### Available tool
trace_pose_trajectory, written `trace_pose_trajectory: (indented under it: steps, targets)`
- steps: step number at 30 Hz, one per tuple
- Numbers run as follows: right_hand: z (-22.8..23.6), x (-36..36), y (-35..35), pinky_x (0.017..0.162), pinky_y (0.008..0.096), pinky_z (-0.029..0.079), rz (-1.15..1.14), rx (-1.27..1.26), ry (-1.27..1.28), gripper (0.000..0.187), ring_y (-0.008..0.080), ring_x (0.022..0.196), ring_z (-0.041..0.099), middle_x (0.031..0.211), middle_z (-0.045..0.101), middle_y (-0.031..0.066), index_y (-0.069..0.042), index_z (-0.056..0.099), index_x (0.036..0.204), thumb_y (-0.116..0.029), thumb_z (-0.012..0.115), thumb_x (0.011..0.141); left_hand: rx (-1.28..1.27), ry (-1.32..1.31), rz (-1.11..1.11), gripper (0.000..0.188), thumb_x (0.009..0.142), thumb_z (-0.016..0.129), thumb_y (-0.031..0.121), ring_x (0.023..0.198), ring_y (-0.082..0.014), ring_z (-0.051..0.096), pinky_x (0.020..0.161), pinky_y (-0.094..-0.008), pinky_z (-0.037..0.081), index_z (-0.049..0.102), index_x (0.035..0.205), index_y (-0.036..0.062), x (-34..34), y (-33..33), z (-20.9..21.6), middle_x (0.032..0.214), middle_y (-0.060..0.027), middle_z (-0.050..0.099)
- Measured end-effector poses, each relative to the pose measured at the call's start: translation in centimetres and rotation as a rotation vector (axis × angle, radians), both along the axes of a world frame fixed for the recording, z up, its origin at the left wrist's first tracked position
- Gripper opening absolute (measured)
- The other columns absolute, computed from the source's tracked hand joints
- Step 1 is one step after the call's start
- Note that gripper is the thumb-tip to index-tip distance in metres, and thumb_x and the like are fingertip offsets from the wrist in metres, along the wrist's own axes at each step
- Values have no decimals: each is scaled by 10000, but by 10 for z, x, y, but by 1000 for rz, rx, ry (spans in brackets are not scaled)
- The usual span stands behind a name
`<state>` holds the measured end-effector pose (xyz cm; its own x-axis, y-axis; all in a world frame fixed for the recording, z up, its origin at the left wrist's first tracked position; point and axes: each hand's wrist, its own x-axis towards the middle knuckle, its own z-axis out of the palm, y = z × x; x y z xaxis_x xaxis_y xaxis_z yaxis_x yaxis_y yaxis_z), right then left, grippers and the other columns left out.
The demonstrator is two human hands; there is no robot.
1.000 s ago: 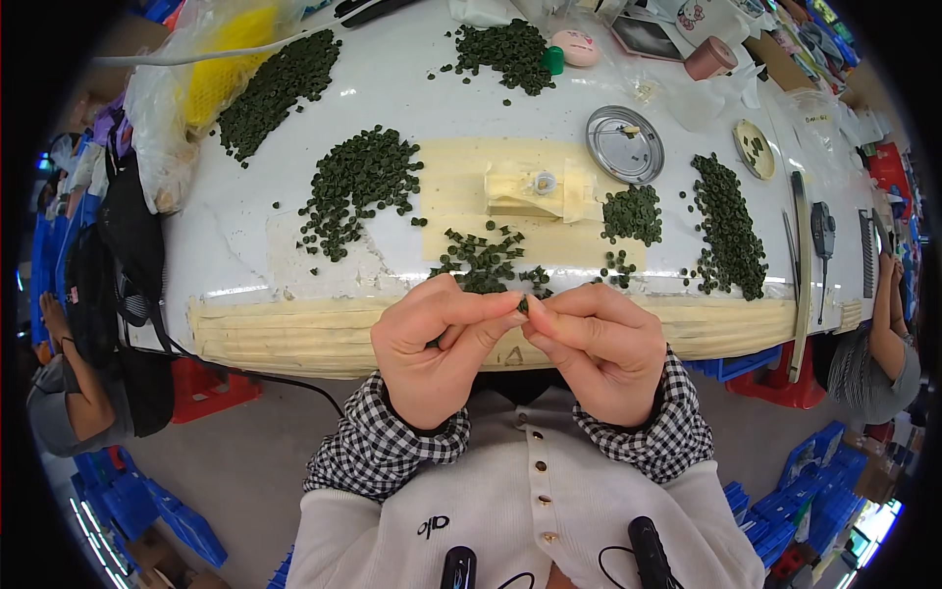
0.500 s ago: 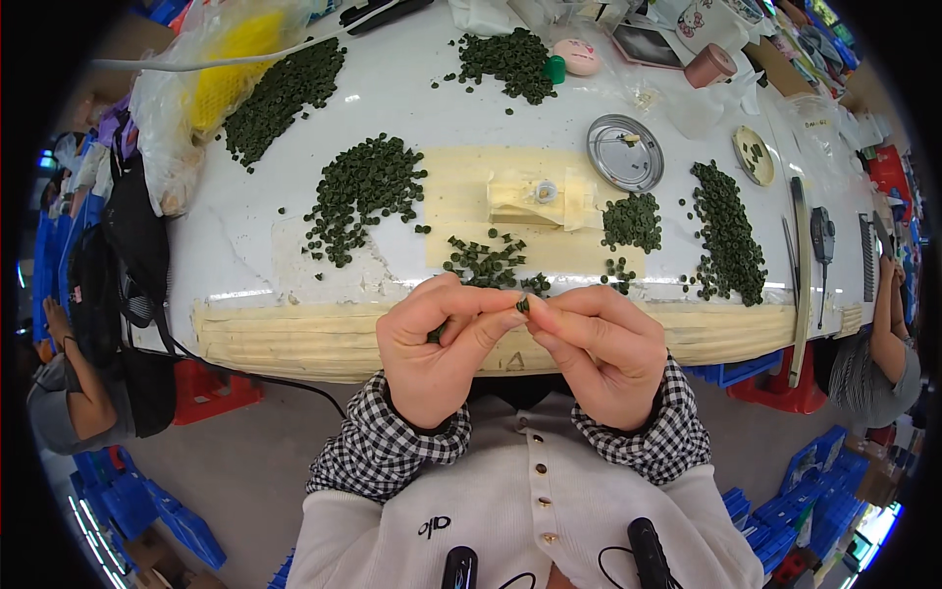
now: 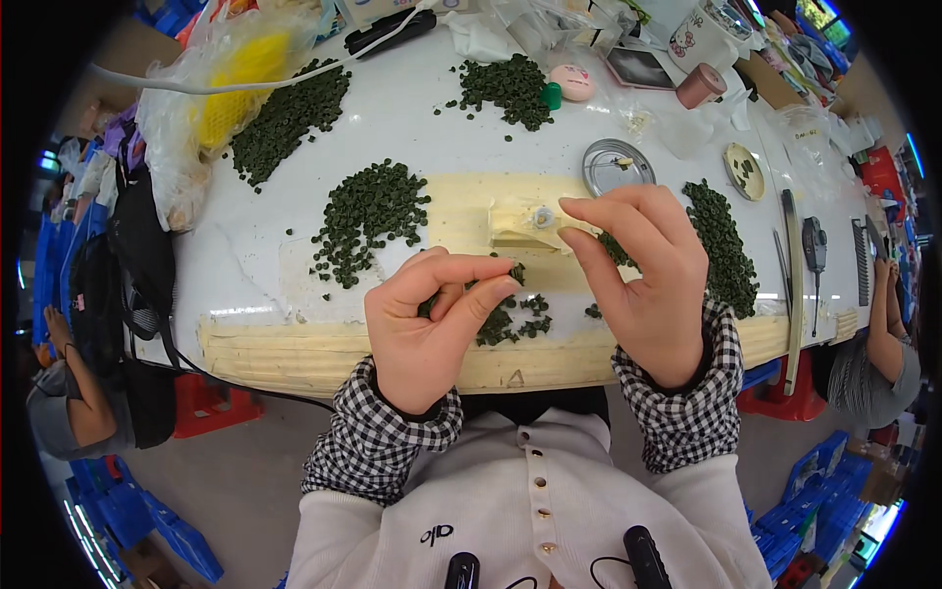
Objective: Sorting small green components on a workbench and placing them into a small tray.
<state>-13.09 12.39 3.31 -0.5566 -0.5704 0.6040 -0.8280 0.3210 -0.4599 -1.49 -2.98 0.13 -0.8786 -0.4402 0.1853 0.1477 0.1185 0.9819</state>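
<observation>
My left hand (image 3: 417,329) is closed in a pinch over the near edge of the table. A small dark green piece (image 3: 516,276) shows at the tips of its thumb and forefinger, and more green shows behind the curled fingers. My right hand (image 3: 648,280) is raised beside a cream, tape-covered block (image 3: 510,228) with a small grey knob on top. Its thumb and forefinger are apart with nothing visible between them. Below my left fingertips lies a loose cluster of green pieces (image 3: 510,322); my right hand partly covers another small heap (image 3: 616,249).
Larger heaps of green pieces lie at the left (image 3: 368,216), the back (image 3: 505,90) and the right (image 3: 721,236). A round metal lid (image 3: 616,165) sits behind my right hand. A padded cream edge (image 3: 285,348) runs along the table front. Long tools (image 3: 793,294) lie at right.
My hands have come apart: the right moved up and right towards the block and opened its fingers. The left stays pinched, slightly higher. The whole view has shifted a little.
</observation>
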Motion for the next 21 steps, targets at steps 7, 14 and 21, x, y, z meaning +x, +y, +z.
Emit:
trace_pose_trajectory:
  steps: [7, 14, 21]
  targets:
    - [-9, -10, -12, 651, 336, 431, 51, 130, -47, 196, 253, 739, 534, 799, 569, 84, -28, 669, 905, -40, 726, 718, 48, -22, 30, 158, 768, 719, -16, 566, -44, 347, 540, -197, 308, 707, 923, 13, -6, 0, -2, 591, 53, 381]
    - [18, -1, -1, 622, 285, 463, 23, -188, -9, 104, 205, 693, 565, 831, 592, 86, -14, 635, 840, 6, 701, 762, -67, -1, 25, 171, 761, 724, -17, 560, -45, 361, 537, -199, 310, 711, 927, 22, -5, -3, -6, 580, 51, 380]
    - [3, 3, -4, 779, 283, 475, 400, -169, -441, 127, 191, 874, 606, 954, 613, 140, 36, 526, 992, -79, 520, 938, -64, -10, 4, 172, 756, 727, -19, 556, -47, 361, 525, -205, 304, 710, 921, 25, -5, -2, -3, 574, 52, 373]
